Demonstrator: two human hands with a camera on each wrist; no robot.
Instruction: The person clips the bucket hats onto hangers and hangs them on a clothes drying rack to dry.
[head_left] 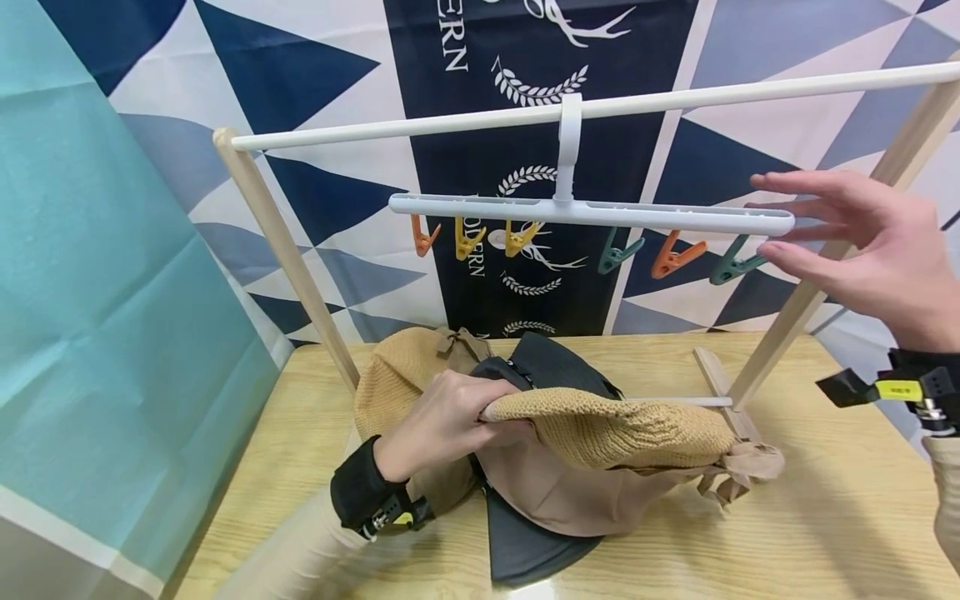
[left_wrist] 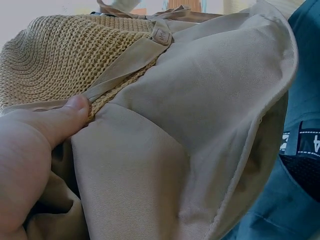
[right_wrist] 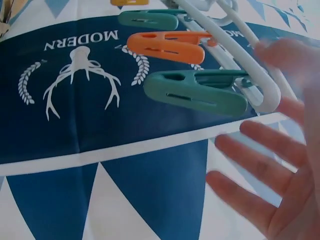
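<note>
While the counter (head_left: 255, 475) looks steady enough, the slim rack (head_left: 288, 258) standing on it might rock if its rail (head_left: 480, 122) were pulled hard.

Hanger (head_left: 510, 207): carried on the rail by one central hook (head_left: 570, 137). A push at either end would likely tilt or slide it.

Tan knitted hat (head_left: 622, 429): held up by one edge over the counter, brim (head_left: 562, 500) drooping across dark cloth (head_left: 558, 367); second knitted hat (head_left: 397, 375) behind, to the left. Pulled quickly, that brim could drag its neighbours.

Left hand (head_left: 450, 417): closed in a pinch on the tan hat, thumb by the band (left_wrist: 125, 63). One-sided hold, so twisting or slipping is possible.

Right hand (head_left: 877, 242): fingers spread at the hanger's end, gripping nothing; contact with the bar I can't tell. A careless knock there would set it swinging.

Bow (head_left: 750, 467): dangles off the hat's far end; might snag.

Clips (head_left: 678, 254): six, all without cloth. Small bite; thick, bunched knit may slide out.
</note>
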